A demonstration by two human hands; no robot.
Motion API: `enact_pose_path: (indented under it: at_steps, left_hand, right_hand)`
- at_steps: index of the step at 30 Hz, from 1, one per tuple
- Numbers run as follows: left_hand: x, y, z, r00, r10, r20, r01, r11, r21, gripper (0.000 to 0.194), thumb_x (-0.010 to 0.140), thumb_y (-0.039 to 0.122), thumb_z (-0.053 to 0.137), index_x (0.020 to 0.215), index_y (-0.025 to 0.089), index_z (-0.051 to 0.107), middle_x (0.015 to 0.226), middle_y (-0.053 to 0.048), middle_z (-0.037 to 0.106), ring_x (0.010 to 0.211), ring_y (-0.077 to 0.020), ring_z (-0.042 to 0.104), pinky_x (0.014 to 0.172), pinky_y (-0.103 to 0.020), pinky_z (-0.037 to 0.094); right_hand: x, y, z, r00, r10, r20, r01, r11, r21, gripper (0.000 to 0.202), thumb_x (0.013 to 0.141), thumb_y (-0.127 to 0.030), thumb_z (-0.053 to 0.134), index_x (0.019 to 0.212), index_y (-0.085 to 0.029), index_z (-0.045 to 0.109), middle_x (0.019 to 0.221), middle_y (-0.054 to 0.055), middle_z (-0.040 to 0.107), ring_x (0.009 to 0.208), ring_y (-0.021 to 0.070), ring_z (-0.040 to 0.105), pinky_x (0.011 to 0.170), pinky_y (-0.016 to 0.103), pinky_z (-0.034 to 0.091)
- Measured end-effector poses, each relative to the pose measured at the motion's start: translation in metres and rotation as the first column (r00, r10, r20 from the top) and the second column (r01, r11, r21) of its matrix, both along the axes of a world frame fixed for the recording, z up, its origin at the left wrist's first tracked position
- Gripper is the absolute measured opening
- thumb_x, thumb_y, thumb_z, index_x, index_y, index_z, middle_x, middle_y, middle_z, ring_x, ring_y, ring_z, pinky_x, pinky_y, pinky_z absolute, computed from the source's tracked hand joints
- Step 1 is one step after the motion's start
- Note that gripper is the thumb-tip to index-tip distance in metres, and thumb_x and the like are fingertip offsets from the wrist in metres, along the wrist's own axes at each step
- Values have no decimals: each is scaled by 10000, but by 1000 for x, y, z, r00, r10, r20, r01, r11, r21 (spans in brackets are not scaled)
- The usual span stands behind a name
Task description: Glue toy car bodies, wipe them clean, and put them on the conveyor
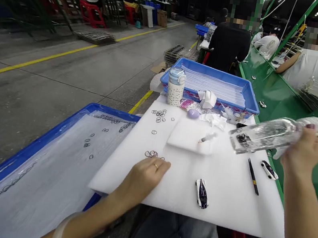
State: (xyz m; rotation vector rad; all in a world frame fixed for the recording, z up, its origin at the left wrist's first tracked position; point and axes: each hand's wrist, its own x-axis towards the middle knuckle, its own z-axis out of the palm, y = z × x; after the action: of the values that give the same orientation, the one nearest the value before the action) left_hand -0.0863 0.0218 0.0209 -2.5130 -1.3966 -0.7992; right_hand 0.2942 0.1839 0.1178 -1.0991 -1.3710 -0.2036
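My right hand is raised over the board's right side, closed around a clear plastic bottle tilted nearly flat, with white tissue at its neck end and something dark inside its base. My left hand rests on the white foam board with fingers curled under; whatever they may hold is hidden. Small dark rings lie just beyond it. A white and black toy car sits near the front edge. To the right are tweezers and another toy car.
A smaller foam pad carries a small syringe-like tube. Behind stand a speckled cup and a blue tray. A lined blue tray with rings is at left. A green conveyor runs along the right; people sit farther off.
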Motion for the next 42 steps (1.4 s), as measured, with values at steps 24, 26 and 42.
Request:
enact_pose_path:
  at_steps: [24, 26, 42]
  left_hand:
    - [15, -6, -2, 857, -130, 498, 296, 917, -269, 78, 885, 150, 695, 956, 144, 726, 878, -62, 743, 785, -197, 704, 733, -310, 595]
    - [33, -16, 0, 609, 132, 782, 375, 821, -431, 93, 843, 204, 770, 934, 195, 750, 862, -32, 755, 772, -154, 711, 724, -234, 592]
    - [97, -28, -17, -216, 679, 702, 811, 525, -259, 401, 579, 476, 939, 742, 165, 746, 690, -32, 706, 611, -126, 660, 573, -202, 562]
  right_hand:
    - [-64, -162, -36, 726, 439, -529, -646, 172, -744, 250, 860, -420, 694, 793, -208, 581, 610, -35, 510, 499, 90, 449, 455, 228, 337]
    - [-74, -180, -61, 804, 442, -397, -502, 148, -852, 165, 867, -332, 668, 814, -198, 587, 679, -17, 562, 566, 102, 485, 505, 230, 368]
    - [-116, -198, -82, 805, 563, -189, -574, 657, -489, 124, 884, -135, 654, 957, -229, 689, 745, 5, 674, 585, 127, 612, 499, 223, 485]
